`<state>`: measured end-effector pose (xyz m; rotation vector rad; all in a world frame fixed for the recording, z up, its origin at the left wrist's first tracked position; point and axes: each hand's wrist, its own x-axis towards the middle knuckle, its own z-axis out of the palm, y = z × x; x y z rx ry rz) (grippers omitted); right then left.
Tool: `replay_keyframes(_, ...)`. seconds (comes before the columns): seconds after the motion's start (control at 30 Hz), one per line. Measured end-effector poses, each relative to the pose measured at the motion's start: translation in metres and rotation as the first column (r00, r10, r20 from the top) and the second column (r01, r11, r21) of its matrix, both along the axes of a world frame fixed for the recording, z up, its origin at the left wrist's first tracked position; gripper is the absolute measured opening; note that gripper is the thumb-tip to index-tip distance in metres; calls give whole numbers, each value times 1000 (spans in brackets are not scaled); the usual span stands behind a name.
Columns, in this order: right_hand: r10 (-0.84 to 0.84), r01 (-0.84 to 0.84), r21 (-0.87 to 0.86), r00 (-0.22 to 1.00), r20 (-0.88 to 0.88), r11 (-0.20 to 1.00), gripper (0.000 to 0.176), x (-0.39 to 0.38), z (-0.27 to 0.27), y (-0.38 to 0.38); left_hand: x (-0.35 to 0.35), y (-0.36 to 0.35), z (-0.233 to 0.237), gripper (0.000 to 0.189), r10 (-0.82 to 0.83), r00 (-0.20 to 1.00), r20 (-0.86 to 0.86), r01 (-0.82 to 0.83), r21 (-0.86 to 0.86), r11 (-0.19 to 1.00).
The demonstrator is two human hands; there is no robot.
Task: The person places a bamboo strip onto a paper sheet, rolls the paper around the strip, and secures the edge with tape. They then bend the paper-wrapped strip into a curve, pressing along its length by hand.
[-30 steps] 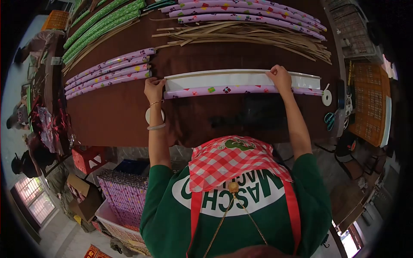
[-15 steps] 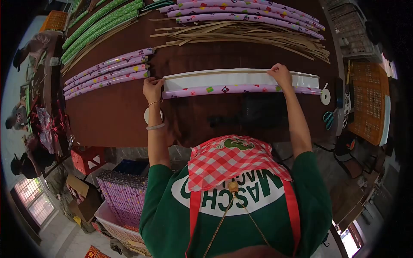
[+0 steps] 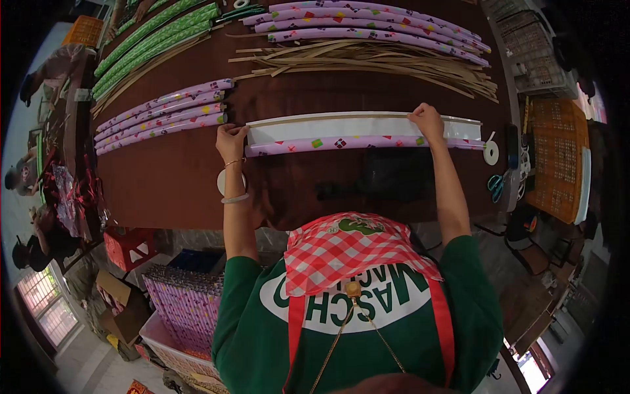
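Note:
A roll of purple patterned wrapping paper (image 3: 340, 143) lies across the table in front of me, partly unrolled so its white underside (image 3: 328, 129) faces up. A thin brown strip (image 3: 341, 117) runs along the far edge of the sheet. My left hand (image 3: 232, 139) is closed in a pinch at the strip's left end. Toward the right, my right hand (image 3: 428, 122) pinches the strip and the paper edge. The fingertips hide exactly how much of each they grip. A roll of white tape (image 3: 491, 153) stands by the roll's right end.
Finished-looking purple rolls (image 3: 161, 121) lie at left, more purple rolls (image 3: 374, 36) at the back. Loose brown strips (image 3: 367, 60) are heaped beyond the sheet. Green rolls (image 3: 157, 41) lie far left. Scissors (image 3: 495, 188) rest near the right edge. Another tape roll sits beside my left wrist.
The view has shifted slightly, so the table appears a little lower. Both hands keep their places at the brown strip, with hardly any movement.

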<state>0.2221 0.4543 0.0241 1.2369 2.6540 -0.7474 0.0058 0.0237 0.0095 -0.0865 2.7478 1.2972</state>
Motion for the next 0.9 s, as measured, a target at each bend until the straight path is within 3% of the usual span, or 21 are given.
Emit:
replay_keyframes(0.07, 71, -75, -64, 995, -69, 995, 24, -11, 9, -20, 2, 1, 4, 45, 9, 999, 39, -8, -25, 1000)
replay_keyframes(0.2, 150, -149, 11, 987, -60, 989, 26, -27, 1, -45, 0, -2, -4, 46, -5, 1000, 19, 5, -12, 1000)
replay_keyframes(0.23, 135, -140, -47, 985, -104, 989, 25, -27, -6, -41, 0, -2, -5, 44, 2, 1000, 13, -2, -5, 1000)
replay_keyframes(0.37, 145, -146, 5, 983, -109, 989, 27, -19, -6, -27, -2, -3, -11, 42, 15, 1000, 4, -15, 26, 1000)
replay_keyframes(0.53, 61, -62, -47, 998, -10, 997, 24, -13, -5, -13, -1, -3, -10, 44, 4, 1000, 25, -4, 13, 1000)
replay_keyframes(0.67, 132, -132, -23, 991, -26, 991, 23, -28, 4, -32, 0, -2, -4, 44, 1, 1000, 14, 0, -22, 1000)
replay_keyframes(0.73, 181, -193, -123, 978, -102, 974, 22, -38, 6, -47, 1, 1, -1, 43, -2, 1000, 8, 2, -34, 999)
replay_keyframes(0.9, 182, -186, -82, 982, -45, 979, 25, -45, 0, -60, 0, -2, -3, 41, 6, 1000, 7, -6, -4, 1000)
